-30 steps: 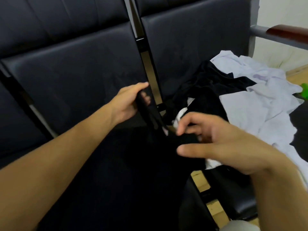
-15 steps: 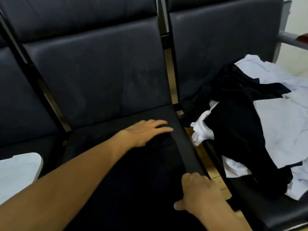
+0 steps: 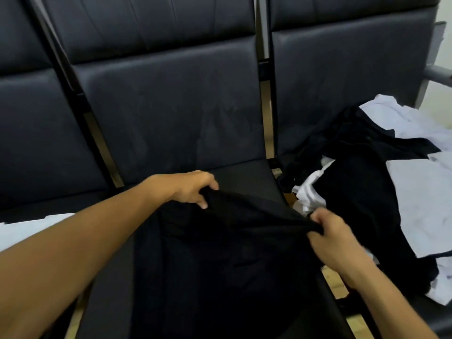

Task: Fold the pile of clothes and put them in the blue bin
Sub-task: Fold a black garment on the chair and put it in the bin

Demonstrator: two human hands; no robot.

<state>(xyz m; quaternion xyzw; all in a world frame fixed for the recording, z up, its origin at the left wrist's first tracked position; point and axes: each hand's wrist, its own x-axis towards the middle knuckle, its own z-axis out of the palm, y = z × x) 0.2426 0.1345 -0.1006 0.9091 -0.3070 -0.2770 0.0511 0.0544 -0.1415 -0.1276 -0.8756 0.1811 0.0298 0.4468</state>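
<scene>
Black garment (image 3: 232, 253) (on seat (image 3: 244, 174)) pinched by both hands.

Single view only: head-worn wide-angle camera, looking forward and steeply down, so no second view shares any of the scene. Both forearms enter from the near edge, left hand (image 3: 189, 189) and right hand (image 3: 335, 237) close to the lens, mid-frame. Centred on the middle seat (image 3: 247, 174) of a row of dark padded chairs; backrests (image 3: 168, 101) fill the far half. Seat to the right with the pile of clothes (image 3: 367, 182) sits at the right edge. Wall and a metal armrest (image 3: 437, 75) clip the far right corner. Straight lines bow near the edges.
</scene>
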